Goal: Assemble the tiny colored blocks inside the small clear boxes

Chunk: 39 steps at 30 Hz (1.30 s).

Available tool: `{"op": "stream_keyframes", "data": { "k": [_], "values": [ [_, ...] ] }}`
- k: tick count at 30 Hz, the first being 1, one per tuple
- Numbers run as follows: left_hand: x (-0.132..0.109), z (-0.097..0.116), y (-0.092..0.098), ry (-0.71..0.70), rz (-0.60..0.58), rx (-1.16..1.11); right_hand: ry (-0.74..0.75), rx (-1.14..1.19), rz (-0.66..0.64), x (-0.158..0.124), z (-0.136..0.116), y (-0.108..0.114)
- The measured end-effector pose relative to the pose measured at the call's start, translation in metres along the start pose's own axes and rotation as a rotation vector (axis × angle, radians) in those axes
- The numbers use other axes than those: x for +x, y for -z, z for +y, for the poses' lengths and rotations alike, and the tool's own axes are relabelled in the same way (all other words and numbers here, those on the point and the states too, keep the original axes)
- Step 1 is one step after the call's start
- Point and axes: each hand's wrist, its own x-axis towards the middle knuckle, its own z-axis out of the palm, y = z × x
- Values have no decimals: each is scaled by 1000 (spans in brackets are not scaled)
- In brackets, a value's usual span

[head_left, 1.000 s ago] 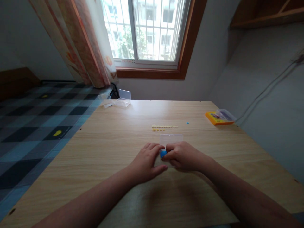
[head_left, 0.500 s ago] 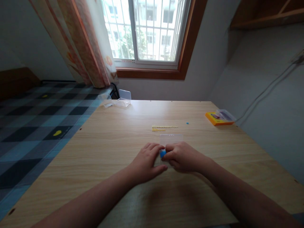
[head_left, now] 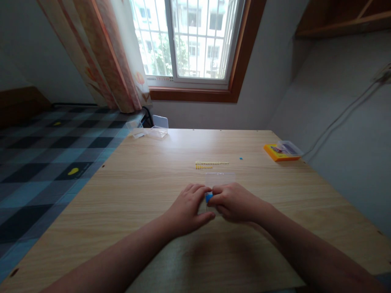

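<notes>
In the head view a clear plastic box [head_left: 220, 177] lies near the middle of the table, its see-through lid folded back. My left hand [head_left: 192, 206] grips the box from the left, index finger at the far side and thumb at the near side. My right hand [head_left: 233, 202] is closed, fingertips pinched over a small blue piece [head_left: 209, 197] inside the box. The fingers hide much of the box and whatever else lies in it. Beyond the lid, small yellow pieces [head_left: 204, 167] lie in two rows. Farther right is a tiny blue piece [head_left: 241, 158].
An orange-and-yellow case [head_left: 279, 153] with a clear lid lies at the table's right edge. Two clear open boxes [head_left: 159, 131] stand at the far left corner. A bed with a checked cover [head_left: 76, 146] adjoins the left side; a window and curtain are behind.
</notes>
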Motion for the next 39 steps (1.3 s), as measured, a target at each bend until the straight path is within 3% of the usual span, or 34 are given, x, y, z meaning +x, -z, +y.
{"op": "stream_keyframes", "data": {
  "k": [5, 8, 11, 14, 17, 22, 28, 39],
  "values": [
    [-1, 0, 0, 5, 3, 3, 76, 19, 72, -2, -1, 9],
    [-1, 0, 1, 16, -8, 10, 54, 26, 330, -9, 10, 22],
    [-1, -1, 1, 27, -16, 12, -129, -1, 661, -19, 40, 31],
    [-1, -2, 1, 30, -14, 5, -418, -41, 817, -28, 85, 28],
    [-1, -3, 1, 22, -11, 9, -694, -27, 832, -34, 129, 16],
    [-1, -5, 0, 22, -9, 20, -837, -34, 760, -36, 166, -2],
    [-1, -6, 0, 13, 0, 23, -785, -57, 591, -34, 165, -10],
    [-1, -5, 0, 15, 9, 17, -728, -50, 522, -33, 161, -7]
  ]
}}
